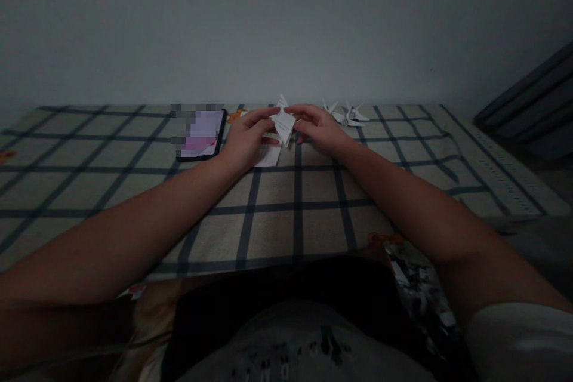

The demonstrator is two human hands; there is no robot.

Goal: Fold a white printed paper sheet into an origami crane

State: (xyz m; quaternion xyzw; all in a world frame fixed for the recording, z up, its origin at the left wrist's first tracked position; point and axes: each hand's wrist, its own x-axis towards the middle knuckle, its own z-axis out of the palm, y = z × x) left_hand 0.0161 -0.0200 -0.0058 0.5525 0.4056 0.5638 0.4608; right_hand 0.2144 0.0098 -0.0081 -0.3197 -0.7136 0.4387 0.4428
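Between my two hands is a folded piece of white paper (pixel 283 124), shaped like a narrow diamond, with faint print on it. My left hand (pixel 248 134) pinches its left edge, thumb and forefinger near its upper part. From the other side my right hand (pixel 321 127) grips the right edge with bent fingers. Beneath the left fingers a flat sheet of white paper (pixel 267 156) lies on the cloth, partly hidden by the hand. Several folded paper pieces with pointed tips, like origami cranes (pixel 353 115), stand just beyond my right hand.
A phone (pixel 202 135) with a lit, blurred screen lies left of my left hand. The checked tablecloth (pixel 277 215) covers the table, which meets a plain wall (pixel 286 24) at the back. Dark slatted furniture (pixel 532 101) stands at the right.
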